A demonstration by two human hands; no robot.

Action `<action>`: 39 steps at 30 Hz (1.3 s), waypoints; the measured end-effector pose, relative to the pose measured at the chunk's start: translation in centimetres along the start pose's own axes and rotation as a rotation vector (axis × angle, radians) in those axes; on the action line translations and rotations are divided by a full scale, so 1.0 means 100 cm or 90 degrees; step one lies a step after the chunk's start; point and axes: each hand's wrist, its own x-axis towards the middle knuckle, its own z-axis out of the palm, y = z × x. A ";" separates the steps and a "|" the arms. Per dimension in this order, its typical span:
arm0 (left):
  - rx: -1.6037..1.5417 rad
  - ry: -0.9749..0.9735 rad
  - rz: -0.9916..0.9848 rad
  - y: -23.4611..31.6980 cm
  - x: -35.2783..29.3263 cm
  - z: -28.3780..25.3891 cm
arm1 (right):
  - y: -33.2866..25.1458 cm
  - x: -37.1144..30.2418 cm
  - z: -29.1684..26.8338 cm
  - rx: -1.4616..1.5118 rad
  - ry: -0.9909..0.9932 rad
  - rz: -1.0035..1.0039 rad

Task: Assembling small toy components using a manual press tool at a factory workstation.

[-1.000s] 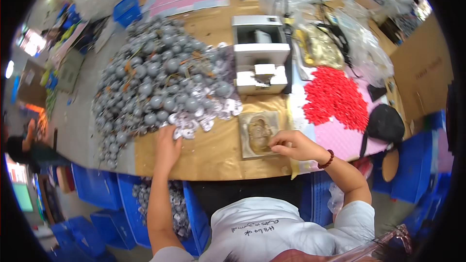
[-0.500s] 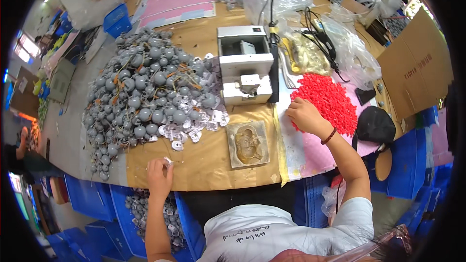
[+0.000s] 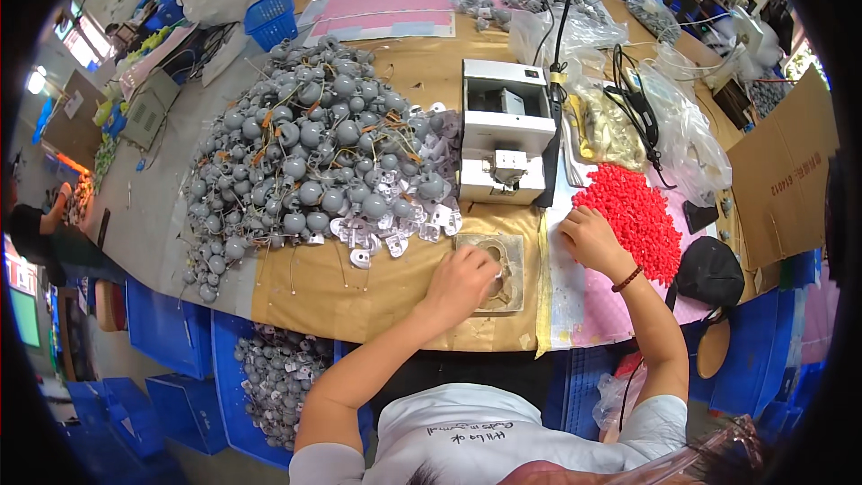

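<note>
Hollowed block point(image 3: 514, 286) on the bench point(image 3: 404, 278), under left hand point(image 3: 461, 282) pinching a small white piece point(image 3: 496, 276): keep low and steady. Right hand point(image 3: 593, 239) at edge of red pieces point(image 3: 636, 224); cannot tell whether gripping any.

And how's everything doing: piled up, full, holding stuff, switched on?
Hollowed block: flat, partly covered
Left hand: over the block, holding a small white part
Red pieces: heaped
Right hand: curled at the red pieces' edge, grip hidden
Grey balls: heaped
Blue bin below: holding grey balls
White machine: upright, can't tell if on
</note>
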 end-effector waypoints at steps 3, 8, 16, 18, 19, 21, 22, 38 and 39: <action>-0.020 0.036 -0.033 -0.001 0.005 -0.007 | 0.003 0.000 0.003 0.005 -0.008 0.005; -0.032 0.229 -0.111 -0.014 0.026 -0.063 | 0.010 -0.004 0.007 0.030 -0.006 0.008; 0.202 0.320 -0.050 -0.110 0.121 -0.153 | 0.017 0.001 -0.004 0.049 -0.060 0.012; 0.253 0.257 -0.103 -0.141 0.149 -0.153 | 0.017 0.002 -0.003 0.037 -0.069 0.013; 0.279 0.212 -0.144 -0.157 0.163 -0.151 | 0.015 0.003 -0.003 0.031 -0.074 0.016; 0.340 0.125 -0.197 -0.180 0.185 -0.142 | 0.016 0.000 -0.001 0.006 -0.070 0.020; 0.375 0.078 -0.207 -0.191 0.198 -0.132 | 0.017 -0.003 0.001 -0.004 -0.067 0.025; 0.030 0.205 -0.182 -0.136 0.187 -0.208 | 0.025 -0.011 -0.011 -0.047 -0.059 0.032; -0.017 0.239 -0.164 -0.118 0.185 -0.222 | 0.028 -0.013 -0.008 -0.054 -0.063 0.033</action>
